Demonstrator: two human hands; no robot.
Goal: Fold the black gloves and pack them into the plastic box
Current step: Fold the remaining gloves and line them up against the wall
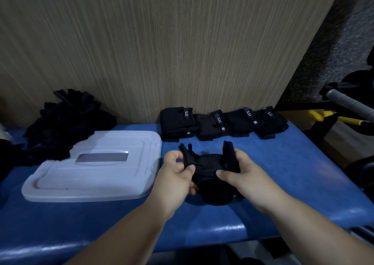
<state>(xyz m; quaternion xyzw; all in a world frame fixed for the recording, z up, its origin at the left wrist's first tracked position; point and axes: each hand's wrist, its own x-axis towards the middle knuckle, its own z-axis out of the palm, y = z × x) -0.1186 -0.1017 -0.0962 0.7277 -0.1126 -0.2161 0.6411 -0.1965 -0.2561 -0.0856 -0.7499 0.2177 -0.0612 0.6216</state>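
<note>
Soft black glove, pinched at both edges

Gloves like this one look light, limp and a little stretchy, so it should bunch and sag wherever it is not held. The glove (pixel 210 169) sits low over the front of the blue padded desk (pixel 283 183), gathered between both hands, its finger ends sticking up at each side. Left hand (pixel 178 175) pinches the left edge between thumb and fingers (pixel 172 155); right hand (pixel 240 173) grips the right edge, thumb pressed on top. Holding it by those outer edges seems the sound choice, since the middle would simply crumple.

Four folded gloves (pixel 222 123), matte with small white tags, line the back by the grained wood wall (pixel 162 41). A loose pile of gloves (pixel 62 121) lies at far left. Beside it rests a smooth, rigid, translucent white plastic box lid (pixel 97 167) with rounded corners, closed or loose I cannot tell
</note>
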